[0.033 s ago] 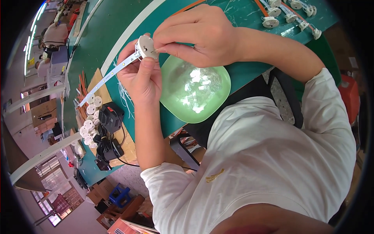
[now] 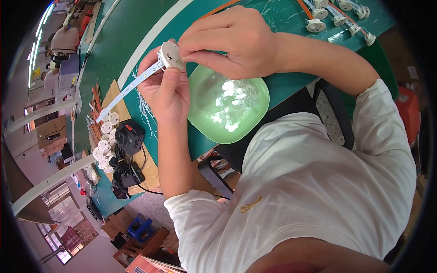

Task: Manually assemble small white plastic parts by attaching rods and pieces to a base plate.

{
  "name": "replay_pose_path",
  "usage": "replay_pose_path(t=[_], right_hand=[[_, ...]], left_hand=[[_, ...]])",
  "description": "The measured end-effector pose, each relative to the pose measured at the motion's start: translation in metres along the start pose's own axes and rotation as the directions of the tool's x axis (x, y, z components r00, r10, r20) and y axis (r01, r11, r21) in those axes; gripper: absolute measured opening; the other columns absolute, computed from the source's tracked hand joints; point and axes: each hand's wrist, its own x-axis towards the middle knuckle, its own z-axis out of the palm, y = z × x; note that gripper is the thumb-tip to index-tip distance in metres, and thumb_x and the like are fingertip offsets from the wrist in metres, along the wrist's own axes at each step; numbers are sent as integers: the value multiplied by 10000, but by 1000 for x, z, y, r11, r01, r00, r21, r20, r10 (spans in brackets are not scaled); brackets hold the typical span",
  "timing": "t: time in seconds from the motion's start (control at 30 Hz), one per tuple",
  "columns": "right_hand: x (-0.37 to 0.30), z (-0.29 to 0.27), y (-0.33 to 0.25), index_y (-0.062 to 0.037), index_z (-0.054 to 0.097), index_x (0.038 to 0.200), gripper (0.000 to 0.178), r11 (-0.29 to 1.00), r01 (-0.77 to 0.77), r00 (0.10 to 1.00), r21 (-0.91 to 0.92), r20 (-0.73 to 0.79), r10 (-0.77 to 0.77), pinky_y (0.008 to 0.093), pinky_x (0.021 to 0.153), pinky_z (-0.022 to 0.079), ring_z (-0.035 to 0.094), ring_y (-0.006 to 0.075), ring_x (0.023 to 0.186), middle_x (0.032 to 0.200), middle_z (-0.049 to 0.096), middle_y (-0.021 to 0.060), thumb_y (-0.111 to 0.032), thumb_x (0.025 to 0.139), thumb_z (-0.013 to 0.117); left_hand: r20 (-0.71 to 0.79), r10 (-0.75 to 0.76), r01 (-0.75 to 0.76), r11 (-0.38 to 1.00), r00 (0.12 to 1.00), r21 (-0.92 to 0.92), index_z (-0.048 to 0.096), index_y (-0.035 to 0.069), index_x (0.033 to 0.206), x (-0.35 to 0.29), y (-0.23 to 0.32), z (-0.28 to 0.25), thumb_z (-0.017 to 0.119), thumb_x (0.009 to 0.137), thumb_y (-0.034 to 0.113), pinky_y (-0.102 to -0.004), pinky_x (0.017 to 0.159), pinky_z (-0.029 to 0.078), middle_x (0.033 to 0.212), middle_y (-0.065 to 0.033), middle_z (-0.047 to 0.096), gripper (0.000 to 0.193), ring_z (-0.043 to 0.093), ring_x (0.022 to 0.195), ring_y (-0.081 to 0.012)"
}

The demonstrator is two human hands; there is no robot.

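Note:
My left hand [image 2: 163,93] grips a round white end cap [image 2: 172,55] between thumb and fingers, its flat slotted face turned toward my right hand. From the cap a narrow white LED strip [image 2: 129,89] runs down to the left, with small yellowish LEDs along it. My right hand [image 2: 234,43] is closed in a pinch right at the cap's edge; whatever lies between its fingertips is too small to make out. Below both hands sits a light green bowl [image 2: 200,119] with small clear and white pieces [image 2: 231,102] in it.
At the left, several white round caps [image 2: 104,148] lie by a black tool battery or charger [image 2: 130,135] with cables. White wires [image 2: 144,109] rest beside my left wrist. Strips with caps fitted [image 2: 339,19] lie at the far right. A chair arm [image 2: 334,107] borders the table.
The free end of the LED strip has shifted slightly to the right. Both hands stay in nearly the same place, still at the cap.

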Motion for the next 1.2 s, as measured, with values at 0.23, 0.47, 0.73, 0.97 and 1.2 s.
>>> replay_pose_path(t=[0.23,0.47,0.73,0.97,1.2], right_hand=[[-4,22,-10,-43,679,848,140,867,-166,899,470,-289,329,281,545,520,667,220,661,810,690,64,5,727,732],[-9,25,-14,-43,682,858,146,853,-203,870,481,-311,382,283,534,519,668,226,650,787,689,76,13,730,724],[-3,33,-15,-34,680,923,186,846,-220,866,485,-302,398,285,597,544,681,241,702,854,704,76,-12,748,740],[5,11,-3,-13,626,1028,256,755,-374,831,539,-167,530,312,639,553,651,274,831,1069,623,162,-60,791,711],[7,12,-4,-30,603,1088,356,790,-372,864,488,-129,486,305,707,561,596,280,972,1244,509,187,-59,760,737]], left_hand=[[-66,-15,13,999,998,-29,563,-49,1184,-1,0,8,779,787,23,-363,889,576,1192,-224,622,458,651,1036,-240],[-90,64,-55,994,994,95,568,-47,1179,-1,-5,12,801,760,14,-360,885,572,1165,-221,640,483,666,1004,-229],[-132,76,-56,987,988,150,553,-76,1193,3,4,16,732,824,-6,-321,855,567,1095,-183,663,416,672,968,-218],[-274,235,-3,763,932,646,532,-120,1218,46,106,-42,676,910,138,-235,691,531,978,-139,682,427,700,808,-215],[-142,292,320,-769,946,554,707,17,999,-10,233,-151,580,863,440,-477,787,527,849,-254,682,462,676,848,-412]])
